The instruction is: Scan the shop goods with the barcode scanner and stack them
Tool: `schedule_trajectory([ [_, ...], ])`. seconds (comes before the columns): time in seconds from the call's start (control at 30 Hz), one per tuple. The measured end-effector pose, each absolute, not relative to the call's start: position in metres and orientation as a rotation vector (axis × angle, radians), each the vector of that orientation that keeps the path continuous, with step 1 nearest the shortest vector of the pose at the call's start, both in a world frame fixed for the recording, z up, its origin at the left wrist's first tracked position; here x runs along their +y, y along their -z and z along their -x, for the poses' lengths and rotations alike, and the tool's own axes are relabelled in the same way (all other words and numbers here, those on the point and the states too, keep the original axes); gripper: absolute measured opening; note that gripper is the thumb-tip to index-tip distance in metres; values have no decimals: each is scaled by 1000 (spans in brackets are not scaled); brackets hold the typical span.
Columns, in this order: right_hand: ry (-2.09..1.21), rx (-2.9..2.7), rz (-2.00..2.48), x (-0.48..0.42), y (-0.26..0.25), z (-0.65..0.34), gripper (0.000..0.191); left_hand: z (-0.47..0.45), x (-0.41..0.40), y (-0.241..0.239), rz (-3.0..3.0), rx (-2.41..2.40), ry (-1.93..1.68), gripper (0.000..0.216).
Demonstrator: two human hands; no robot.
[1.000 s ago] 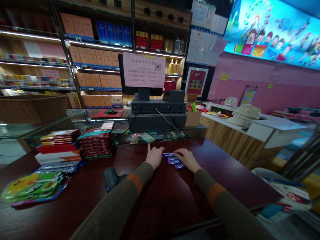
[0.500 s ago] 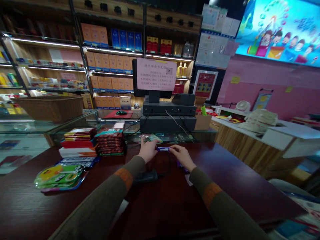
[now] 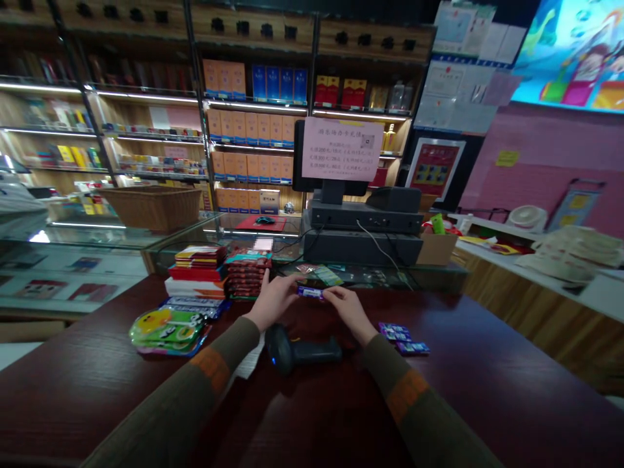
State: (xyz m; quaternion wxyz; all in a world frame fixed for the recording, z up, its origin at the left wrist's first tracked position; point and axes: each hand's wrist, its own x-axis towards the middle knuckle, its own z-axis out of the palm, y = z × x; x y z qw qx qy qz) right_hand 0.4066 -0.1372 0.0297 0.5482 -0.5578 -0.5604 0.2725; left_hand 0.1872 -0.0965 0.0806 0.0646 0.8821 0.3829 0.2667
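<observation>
Above a dark red counter, my left hand and my right hand each pinch one end of a small purple packet. The packet is lifted off the wood, held level between the two hands. Right under them lies a black barcode scanner on a white slip of paper. A few more purple packets lie on the counter to the right of my right wrist.
Stacks of red and dark packets and flat green and yellow packs sit at the left. Behind the counter stand a glass case, a black till with a screen and pink notice, a wicker basket and stocked shelves.
My hands lifted one purple packet from the pile and carried it left, over the scanner. My view has swung left, so the remaining packets now lie at the right.
</observation>
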Motion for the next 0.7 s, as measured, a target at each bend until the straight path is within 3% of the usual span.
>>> schedule_trajectory([
  [0.1, -722, -1248, 1256, -132, -30, -390, 34, -170, -92, -67, -2712, 1119, -908, 25],
  [0.4, -910, -1171, 1065, -126, -33, -359, 40, -144, -90, -44, -2625, 1109, -1196, 26],
  [0.7, -791, -1328, 1126, -125, -32, -352, 31, -139, -84, -24, -2494, 1148, -1315, 22],
])
